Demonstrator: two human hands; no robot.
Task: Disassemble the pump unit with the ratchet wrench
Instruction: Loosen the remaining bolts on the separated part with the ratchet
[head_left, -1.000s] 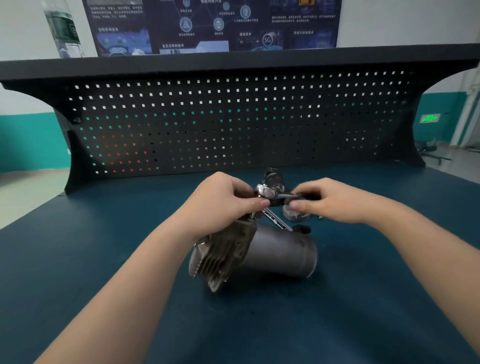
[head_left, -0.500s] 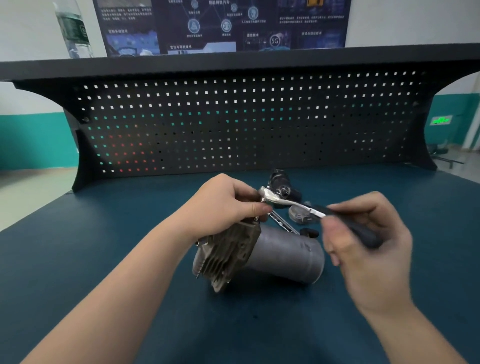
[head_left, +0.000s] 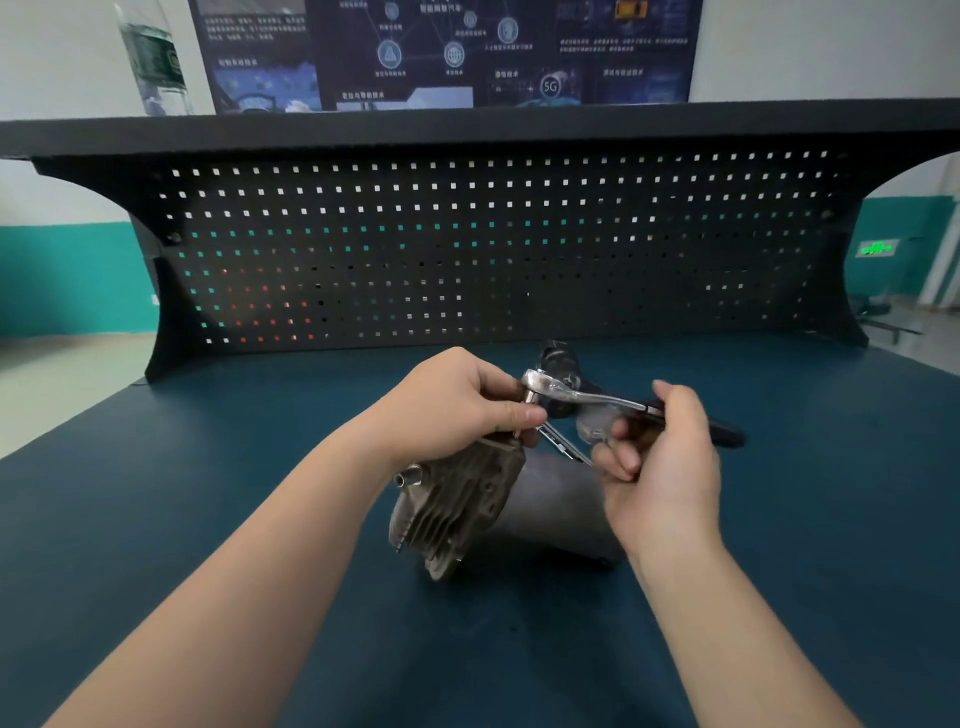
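Nearest the camera, the pump unit (head_left: 498, 509) lies on its side on the blue table (head_left: 208, 519), finned head toward the left and smooth grey cylinder toward the right — a pose that turns the head's upper edge up toward the tool. The left hand (head_left: 457, 410) sits on that edge, its fingers curled around the socket end of the ratchet wrench (head_left: 576, 397), probably to keep the socket seated on a fastener. The right hand (head_left: 660, 457) wraps its fingers around the wrench's dark handle, well out from the head for leverage. Just behind lie small loose parts, too blurred to name. Farther back rises a black pegboard (head_left: 493, 249), with a bottle (head_left: 156, 57) on its top shelf.
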